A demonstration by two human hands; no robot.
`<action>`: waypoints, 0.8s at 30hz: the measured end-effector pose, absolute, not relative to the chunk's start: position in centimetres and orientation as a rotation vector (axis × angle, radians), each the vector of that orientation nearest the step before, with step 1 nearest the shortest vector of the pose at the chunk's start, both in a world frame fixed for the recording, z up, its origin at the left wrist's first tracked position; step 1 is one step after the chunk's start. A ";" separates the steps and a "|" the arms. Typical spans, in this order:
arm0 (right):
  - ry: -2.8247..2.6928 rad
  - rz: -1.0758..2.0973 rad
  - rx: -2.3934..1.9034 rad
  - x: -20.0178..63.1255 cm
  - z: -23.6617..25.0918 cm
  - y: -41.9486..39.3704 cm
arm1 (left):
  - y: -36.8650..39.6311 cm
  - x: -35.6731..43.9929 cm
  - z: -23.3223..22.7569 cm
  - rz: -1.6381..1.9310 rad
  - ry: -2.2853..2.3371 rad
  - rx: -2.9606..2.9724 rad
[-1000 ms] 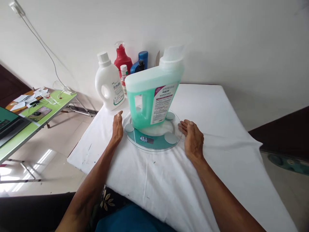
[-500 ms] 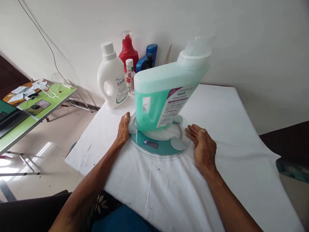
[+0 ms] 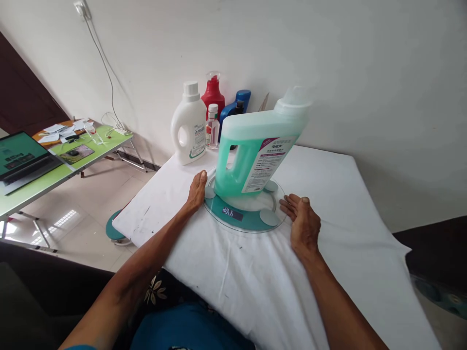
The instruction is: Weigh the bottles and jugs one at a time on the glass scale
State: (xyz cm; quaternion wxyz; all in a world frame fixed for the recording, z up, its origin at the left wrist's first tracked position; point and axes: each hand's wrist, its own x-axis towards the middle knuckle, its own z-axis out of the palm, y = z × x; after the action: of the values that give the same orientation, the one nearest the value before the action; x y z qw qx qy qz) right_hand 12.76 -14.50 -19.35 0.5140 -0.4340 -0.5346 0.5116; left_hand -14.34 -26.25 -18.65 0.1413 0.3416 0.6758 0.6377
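A round glass scale [image 3: 248, 224] with a teal band and a lit display [image 3: 232, 214] lies on the white cloth. Upright on it stands a large slanted jug of green liquid [image 3: 237, 170], with a label, a handle opening and a translucent cap. My left hand [image 3: 197, 190] rests against the scale's left edge, thumb up and fingers stretched along the rim, partly hidden. At the right edge, my right hand [image 3: 305, 223] has its thumb raised and its fingers extended, fingertips touching the glass. Neither hand touches the jug.
Behind the jug, a white detergent bottle [image 3: 189, 126], a small clear bottle [image 3: 212, 127], a red pump bottle [image 3: 213, 93] and a blue bottle [image 3: 242, 99] stand near the wall. Off left, a green table [image 3: 69, 172] bears a laptop [image 3: 27, 160]. A stool [image 3: 116, 227] is below.
The view has tilted and shifted, showing more of the left table and the stool. The scale's display reads differently. Both hands keep their places beside the scale.
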 end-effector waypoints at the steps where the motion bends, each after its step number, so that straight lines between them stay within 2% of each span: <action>1: -1.286 1.229 -1.039 12.7 -19.4 -14.5 | -26.3 -14.3 -18.4 1.814 1.959 0.994; 16: -1.273 1.213 -1.050 12.7 -19.7 -14.5 | -28.1 -13.5 -15.7 1.781 1.979 0.981; 24: -1.220 1.265 -1.140 13.4 -19.2 -14.3 | -25.4 -11.5 -6.7 1.954 1.575 1.331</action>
State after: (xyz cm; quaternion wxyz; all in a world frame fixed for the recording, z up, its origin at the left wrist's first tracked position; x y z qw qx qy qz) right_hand 13.41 -14.28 -19.25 0.4998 -0.4714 -0.5045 0.5229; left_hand -11.48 -25.42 -6.72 0.1499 0.4631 0.5481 0.6801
